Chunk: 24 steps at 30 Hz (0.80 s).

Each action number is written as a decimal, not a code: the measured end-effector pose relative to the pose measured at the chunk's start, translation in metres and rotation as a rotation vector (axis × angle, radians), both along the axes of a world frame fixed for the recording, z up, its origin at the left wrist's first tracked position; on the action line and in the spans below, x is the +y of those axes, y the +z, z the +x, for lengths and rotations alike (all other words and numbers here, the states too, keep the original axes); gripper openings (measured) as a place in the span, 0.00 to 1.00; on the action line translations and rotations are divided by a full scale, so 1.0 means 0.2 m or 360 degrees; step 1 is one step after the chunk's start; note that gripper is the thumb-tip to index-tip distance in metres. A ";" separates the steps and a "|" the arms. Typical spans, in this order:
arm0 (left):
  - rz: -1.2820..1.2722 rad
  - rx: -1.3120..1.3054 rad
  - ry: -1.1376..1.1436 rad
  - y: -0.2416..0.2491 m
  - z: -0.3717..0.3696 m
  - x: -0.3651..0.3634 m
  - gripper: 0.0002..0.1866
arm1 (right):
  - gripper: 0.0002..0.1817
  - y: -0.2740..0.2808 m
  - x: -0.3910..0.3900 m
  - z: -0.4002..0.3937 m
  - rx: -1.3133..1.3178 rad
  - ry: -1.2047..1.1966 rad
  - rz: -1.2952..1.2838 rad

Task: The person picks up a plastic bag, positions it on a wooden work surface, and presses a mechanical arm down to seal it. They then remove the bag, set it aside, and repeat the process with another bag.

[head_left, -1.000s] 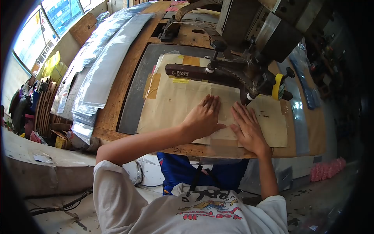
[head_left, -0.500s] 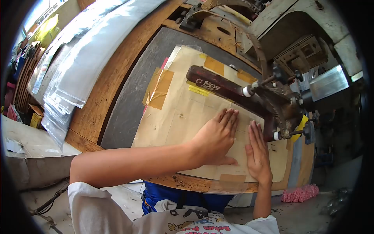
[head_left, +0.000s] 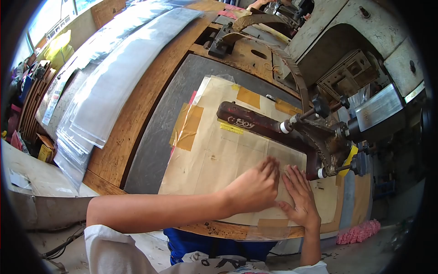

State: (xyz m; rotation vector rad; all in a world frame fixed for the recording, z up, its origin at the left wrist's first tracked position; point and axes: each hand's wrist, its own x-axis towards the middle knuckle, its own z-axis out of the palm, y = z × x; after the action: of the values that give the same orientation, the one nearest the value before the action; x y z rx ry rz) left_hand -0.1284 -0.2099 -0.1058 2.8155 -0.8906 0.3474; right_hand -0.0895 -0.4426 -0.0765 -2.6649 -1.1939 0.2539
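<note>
My left hand (head_left: 254, 189) is just above or on a pale tan, paper-like sheet (head_left: 200, 171). Its fingers are curled in and slightly blurred, with the thumb tucked out of sight; whatever they hold, if anything, is hidden. Close to its right, my right hand (head_left: 300, 197) lies flat on the sheet, fingers spread and thumb toward the left hand. Over the sheet's upper right runs a dark red bar (head_left: 255, 119) with white lettering, its corner near my right fingertips. Clear plastic (head_left: 269, 234) shows along the near edge.
Brown tape (head_left: 189, 128) marks the sheet's left side. A stack of clear plastic sheets (head_left: 114, 86) lies at the left on the wooden table edge (head_left: 123, 137). Machine parts with black knobs (head_left: 359, 164) stand at the right, near a pink fluffy object (head_left: 358, 232).
My left hand's fingers have gone from straight to curled, and its thumb is tucked in. My right hand's fingers have spread apart. The whole view has shifted slightly, so the bench sits lower.
</note>
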 end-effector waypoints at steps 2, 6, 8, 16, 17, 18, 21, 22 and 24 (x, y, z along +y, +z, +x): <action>-0.0071 0.0020 -0.0137 0.02 -0.01 0.04 0.59 | 0.42 -0.01 0.01 -0.01 0.0012 -0.0034 0.0029; -0.0182 -0.0002 -0.0108 0.01 -0.03 0.07 0.59 | 0.37 -0.01 0.05 0.00 -0.0032 -0.0035 0.0110; -0.0189 0.0008 -0.0084 0.01 -0.03 0.06 0.60 | 0.34 -0.03 0.05 -0.01 -0.0058 -0.0018 0.0191; -0.0119 0.0015 -0.0023 0.03 -0.03 0.06 0.60 | 0.29 0.01 0.04 -0.01 0.0000 0.0085 0.0301; -0.0136 0.0014 -0.0016 0.02 -0.03 0.06 0.60 | 0.30 0.01 0.04 -0.01 0.0005 0.0086 0.0279; -0.0150 0.0014 -0.0008 0.02 -0.03 0.06 0.59 | 0.30 0.01 0.04 -0.01 0.0010 0.0089 0.0260; -0.0168 0.0005 0.0018 0.00 -0.02 0.06 0.58 | 0.31 0.01 0.05 0.00 0.0053 0.0048 0.0187; -0.0179 -0.0003 0.0026 -0.01 -0.02 0.06 0.58 | 0.32 0.01 0.05 0.00 0.0064 0.0028 0.0164; -0.0203 -0.0022 0.0044 -0.02 -0.01 0.06 0.57 | 0.31 0.00 0.05 0.00 0.0068 0.0004 0.0187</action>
State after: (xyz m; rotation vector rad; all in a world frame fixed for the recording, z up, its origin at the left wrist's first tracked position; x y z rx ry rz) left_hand -0.1299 -0.1984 -0.1094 2.7139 -0.8033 0.4129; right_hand -0.0904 -0.4334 -0.0772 -2.5444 -1.1620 0.2324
